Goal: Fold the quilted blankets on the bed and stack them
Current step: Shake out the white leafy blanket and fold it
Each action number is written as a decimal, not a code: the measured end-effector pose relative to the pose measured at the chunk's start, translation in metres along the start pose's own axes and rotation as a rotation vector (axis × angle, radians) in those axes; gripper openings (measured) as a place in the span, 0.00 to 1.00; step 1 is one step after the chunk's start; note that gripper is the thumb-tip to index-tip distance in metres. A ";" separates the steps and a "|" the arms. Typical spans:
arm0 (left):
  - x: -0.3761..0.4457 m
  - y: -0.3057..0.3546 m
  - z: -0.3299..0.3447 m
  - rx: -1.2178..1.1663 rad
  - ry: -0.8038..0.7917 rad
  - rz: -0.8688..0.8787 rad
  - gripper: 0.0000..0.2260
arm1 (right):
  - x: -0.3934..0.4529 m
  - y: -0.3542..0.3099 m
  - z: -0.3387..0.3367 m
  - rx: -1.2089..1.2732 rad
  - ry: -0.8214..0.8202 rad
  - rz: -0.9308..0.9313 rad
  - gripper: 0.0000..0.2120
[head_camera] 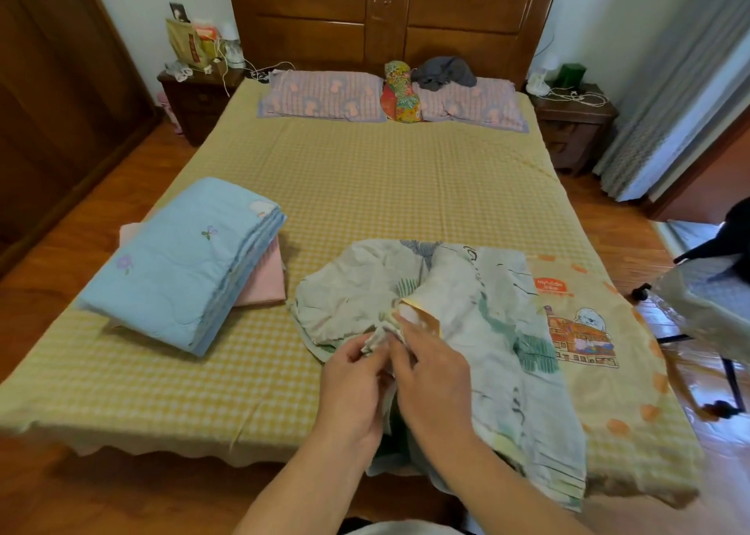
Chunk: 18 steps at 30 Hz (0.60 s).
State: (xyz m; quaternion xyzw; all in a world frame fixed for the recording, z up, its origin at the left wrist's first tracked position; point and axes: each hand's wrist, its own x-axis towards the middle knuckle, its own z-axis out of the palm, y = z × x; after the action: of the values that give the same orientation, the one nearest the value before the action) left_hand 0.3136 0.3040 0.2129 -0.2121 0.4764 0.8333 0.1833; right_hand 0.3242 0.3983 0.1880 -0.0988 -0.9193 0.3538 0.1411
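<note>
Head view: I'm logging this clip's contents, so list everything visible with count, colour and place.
folded blue blanket: 1, light blue, bed's left side, atop the pink one
folded pink blanket: 1, pink, under the blue one
pale printed blanket: 1, pale grey-green with leaf print, unfolded, near bed edge, in both hands
orange cartoon blanket: 1, yellow-orange, under the printed one at right
bed sheet: 1, yellow check, covers the bed
pillows: 2, pink-purple, by headboard
floral cushion: 1, multicoloured, between pillows
grey garment: 1, on right pillow
headboard: 1, brown wood
nightstands: 2, dark wood, flanking the bed
left hand: pinches the printed blanket's bunched edge
right hand: grips same edge
</note>
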 end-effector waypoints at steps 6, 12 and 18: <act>-0.007 -0.004 -0.009 -0.013 0.055 -0.058 0.08 | -0.006 0.020 0.008 0.032 -0.096 -0.060 0.21; -0.010 -0.008 -0.010 -0.152 0.122 -0.168 0.08 | -0.021 0.030 0.019 -0.021 0.016 -0.199 0.18; -0.009 -0.011 -0.013 -0.148 0.061 -0.192 0.10 | -0.020 0.036 0.014 -0.107 -0.075 -0.232 0.23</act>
State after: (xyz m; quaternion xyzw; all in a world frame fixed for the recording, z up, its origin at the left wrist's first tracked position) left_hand 0.3292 0.2969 0.2038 -0.2949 0.3966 0.8379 0.2316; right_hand 0.3408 0.4100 0.1500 0.0139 -0.9468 0.2890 0.1412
